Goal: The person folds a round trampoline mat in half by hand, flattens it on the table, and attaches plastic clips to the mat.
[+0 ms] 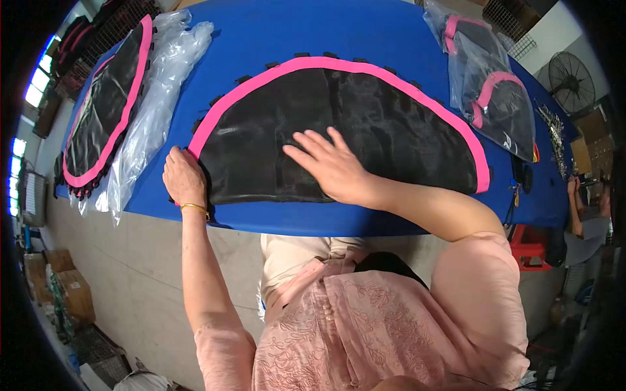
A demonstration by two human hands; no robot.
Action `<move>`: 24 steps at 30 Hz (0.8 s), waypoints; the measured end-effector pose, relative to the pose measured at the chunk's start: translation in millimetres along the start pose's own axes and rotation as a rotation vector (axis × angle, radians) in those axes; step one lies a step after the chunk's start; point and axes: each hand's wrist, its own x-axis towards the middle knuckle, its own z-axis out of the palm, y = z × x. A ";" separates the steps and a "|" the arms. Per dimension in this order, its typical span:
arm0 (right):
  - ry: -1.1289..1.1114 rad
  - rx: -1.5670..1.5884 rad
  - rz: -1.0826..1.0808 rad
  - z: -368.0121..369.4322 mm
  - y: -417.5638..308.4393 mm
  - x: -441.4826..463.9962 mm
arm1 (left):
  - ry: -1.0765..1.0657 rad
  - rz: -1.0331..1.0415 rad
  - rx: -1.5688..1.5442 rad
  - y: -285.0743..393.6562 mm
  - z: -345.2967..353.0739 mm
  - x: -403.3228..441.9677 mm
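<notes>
A black mesh sheet (274, 150) with a bright pink border lies on the blue table as a half-round shape, its straight side toward me. Small black tabs stick out along the curved edge. At the sheet's left corner, my left hand (184, 177) has its fingers curled closed over the pink border; the thumb is largely hidden. My right hand (332, 168) rests flat on the middle of the mesh, palm down with fingers spread, holding nothing.
Stacked black and pink sheets (107, 124) lie on the table's left side beside crumpled clear plastic (153, 111). Plastic-bagged pink-edged pieces (501, 107) lie at the right. Beyond are a fan (569, 77), a red stool (531, 251) and another person's arm (574, 207).
</notes>
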 end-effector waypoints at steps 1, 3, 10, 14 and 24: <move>0.018 -0.016 0.018 -7.3 1.1 -11.8 | 0.006 0.006 0.000 0.5 -1.7 0.2; 0.032 -0.081 0.035 -19.8 15.2 -34.7 | -0.027 0.000 -0.002 2.5 -8.1 1.2; 0.044 -0.313 0.255 -45.9 70.0 -96.5 | -0.070 -0.029 0.001 1.6 -5.2 2.5; 0.078 -0.326 0.292 -47.1 93.0 -104.8 | -0.002 -0.005 0.028 -0.5 0.9 2.0; 0.136 -0.469 0.455 -52.2 184.2 -63.7 | -0.005 0.008 0.024 -4.8 4.2 2.0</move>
